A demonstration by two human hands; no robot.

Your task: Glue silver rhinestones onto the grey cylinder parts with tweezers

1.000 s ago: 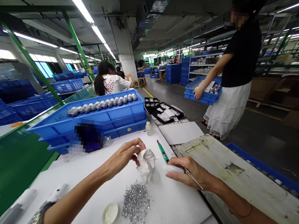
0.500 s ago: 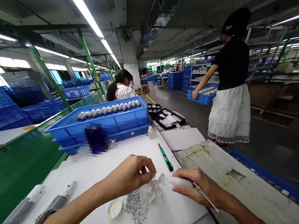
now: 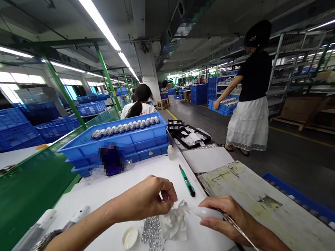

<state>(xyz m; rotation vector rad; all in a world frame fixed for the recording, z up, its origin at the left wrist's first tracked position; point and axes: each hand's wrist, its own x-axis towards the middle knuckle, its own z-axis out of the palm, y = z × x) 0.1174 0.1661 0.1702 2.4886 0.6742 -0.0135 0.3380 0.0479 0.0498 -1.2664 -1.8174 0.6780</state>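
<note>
My left hand (image 3: 157, 197) is closed in a pinch at the upper left edge of a crumpled white tissue (image 3: 176, 223). My right hand (image 3: 229, 217) grips a small white squeeze bottle (image 3: 210, 213) lying sideways, its narrow end toward the tissue. Thin metal tweezers (image 3: 242, 234) are tucked in the same hand and point down to the right. Under and beside the tissue lies a pile of small silver rhinestones (image 3: 152, 234). A shallow round white dish (image 3: 129, 238) sits left of them. Beyond my hands lies a green utility knife (image 3: 187, 181).
Stacked blue trays (image 3: 142, 136) hold a row of silvery pieces at the back. Near them stand a small bottle (image 3: 171, 152) and black trays (image 3: 189, 136). Two white-and-grey cylinders (image 3: 36, 227) lie left. A standing person (image 3: 254, 79) carries a blue crate; another person (image 3: 141, 104) sits ahead.
The bottle and tissue have shifted slightly right and down in view, with both hands keeping their grips. The view has turned a little, and the standing person has moved left.
</note>
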